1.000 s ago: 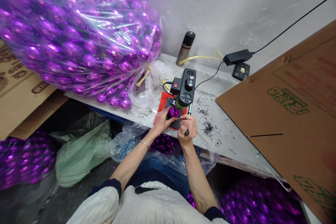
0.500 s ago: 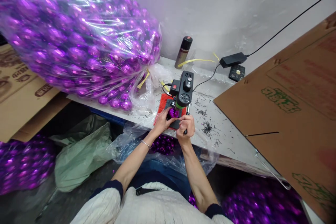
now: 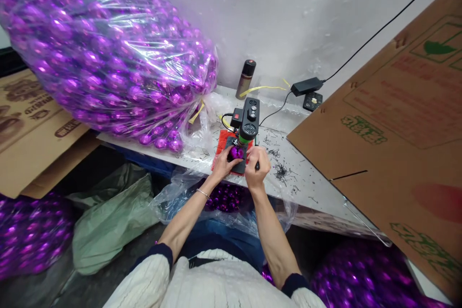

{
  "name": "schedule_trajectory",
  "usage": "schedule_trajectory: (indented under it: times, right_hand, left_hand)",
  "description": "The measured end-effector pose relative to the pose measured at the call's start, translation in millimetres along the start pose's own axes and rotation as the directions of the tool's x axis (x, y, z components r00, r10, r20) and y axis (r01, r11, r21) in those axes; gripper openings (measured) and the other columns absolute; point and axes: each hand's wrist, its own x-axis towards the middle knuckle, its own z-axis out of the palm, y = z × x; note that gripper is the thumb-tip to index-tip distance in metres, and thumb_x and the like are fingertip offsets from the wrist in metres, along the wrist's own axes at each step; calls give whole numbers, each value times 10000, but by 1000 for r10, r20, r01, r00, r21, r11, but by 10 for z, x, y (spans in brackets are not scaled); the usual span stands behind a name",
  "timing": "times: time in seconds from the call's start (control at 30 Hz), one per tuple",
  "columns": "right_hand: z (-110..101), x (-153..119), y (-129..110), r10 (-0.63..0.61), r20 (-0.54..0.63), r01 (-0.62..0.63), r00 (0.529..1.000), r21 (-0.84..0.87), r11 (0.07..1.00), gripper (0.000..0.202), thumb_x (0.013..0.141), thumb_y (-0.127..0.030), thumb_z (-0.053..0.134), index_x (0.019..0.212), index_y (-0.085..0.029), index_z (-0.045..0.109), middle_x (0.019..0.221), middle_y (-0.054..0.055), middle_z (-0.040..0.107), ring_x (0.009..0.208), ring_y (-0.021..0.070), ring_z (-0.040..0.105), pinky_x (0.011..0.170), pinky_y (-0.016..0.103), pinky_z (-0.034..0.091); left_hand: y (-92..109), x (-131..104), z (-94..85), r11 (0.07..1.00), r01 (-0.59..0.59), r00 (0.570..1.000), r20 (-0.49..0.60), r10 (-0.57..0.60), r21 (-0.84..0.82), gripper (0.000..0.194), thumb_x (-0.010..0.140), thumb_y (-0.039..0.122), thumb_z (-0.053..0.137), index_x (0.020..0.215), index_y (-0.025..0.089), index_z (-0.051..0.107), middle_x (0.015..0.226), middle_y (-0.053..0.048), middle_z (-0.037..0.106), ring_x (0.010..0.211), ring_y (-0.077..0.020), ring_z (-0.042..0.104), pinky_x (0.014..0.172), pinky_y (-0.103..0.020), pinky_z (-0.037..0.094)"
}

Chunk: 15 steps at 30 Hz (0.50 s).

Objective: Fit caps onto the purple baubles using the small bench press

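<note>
My left hand (image 3: 223,165) has its thumb and fingers around a shiny purple bauble (image 3: 237,152). The bauble sits right below the green-banded head of a small black desktop machine (image 3: 249,122) with round vents and a red switch. Closed in a fist just right of the bauble, my right hand (image 3: 257,166) grips a slim tool whose black handle end (image 3: 257,166) pokes out; its kind is hidden by the fingers. Under the machine lie a dark base plate (image 3: 238,167) and a red cloth (image 3: 221,147).
A big clear bag of purple baubles (image 3: 108,57) leans at left. Behind the machine stand a spray can (image 3: 246,79) and a power adapter (image 3: 306,86). Thin black scraps (image 3: 280,171) litter the white table (image 3: 306,192). A cardboard box (image 3: 390,154) borders the right; more baubles (image 3: 225,197) lie below.
My right hand has drawn slightly away from the bauble, to the right. My left hand keeps hold of the bauble, which now shows more fully. The whole view has shifted a little.
</note>
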Motion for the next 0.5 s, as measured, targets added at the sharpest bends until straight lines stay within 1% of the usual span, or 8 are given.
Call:
schedule_trajectory:
  times: [0.1,0.17,0.2,0.27,0.33,0.4,0.43,0.5]
  right_hand:
    - [-49,227,-157,77,22,-77,997,-8,997,305,991,-227,432,700,-217,525,698,-3,581,684,128,570,698,288,452]
    - [-76,296,-193,82,44,-82,996,-18,997,315,995,-241,441,692,-215,525,683,-8,578,666,121,562,687,279,445]
    - [-86,302,-192,73,55,-72,996,-22,997,310,995,-240,445,698,-214,531,683,-8,579,663,119,560,681,276,442]
    - [-95,270,-165,46,76,-44,996,-27,999,282,991,-224,452,727,-210,550,695,-4,587,669,120,562,675,274,438]
    - [-90,210,-128,24,85,-23,996,-22,1000,256,987,-208,450,759,-207,566,708,2,594,684,126,571,677,278,440]
    - [-78,155,-102,16,75,-15,997,-12,1000,246,984,-203,447,773,-206,573,719,9,602,696,135,580,683,284,445]
    - [-72,136,-95,12,66,-12,998,-7,1000,243,983,-202,447,776,-206,574,723,11,605,698,137,582,685,287,447]
    - [-66,116,-91,8,52,-8,999,-5,1000,238,981,-199,448,782,-207,577,730,13,609,703,139,587,693,289,453]
  left_hand:
    - [14,-136,-17,1000,-17,993,-119,19,15,611,802,401,797,1330,192,573,1271,-135,688,1192,-295,654,1042,-478,513]
    - [5,-352,-68,995,-78,980,-180,87,59,648,789,453,803,1339,206,566,1285,-137,678,1224,-306,639,1064,-503,505]
    - [-11,-495,-99,988,-123,975,-176,138,91,673,776,482,807,1342,212,563,1290,-139,674,1235,-312,633,1075,-511,501]
    - [-68,-816,-148,961,-229,968,-65,241,155,717,749,528,814,1343,215,563,1282,-143,674,1226,-317,640,1079,-508,510]
    - [-157,-1116,-151,932,-298,953,119,279,207,715,741,529,816,1334,213,571,1272,-147,676,1188,-312,662,1048,-482,542]
    - [-264,-1319,-100,920,-288,941,259,219,267,685,748,472,829,1329,215,574,1280,-150,670,1170,-309,672,1016,-459,567]
    - [-316,-1373,-62,918,-255,941,297,163,304,673,749,426,839,1330,218,572,1290,-149,663,1174,-310,672,1008,-453,572]
    - [-394,-1398,15,910,-159,947,320,30,384,676,745,318,854,1346,221,562,1329,-156,638,1209,-317,655,1007,-448,571]
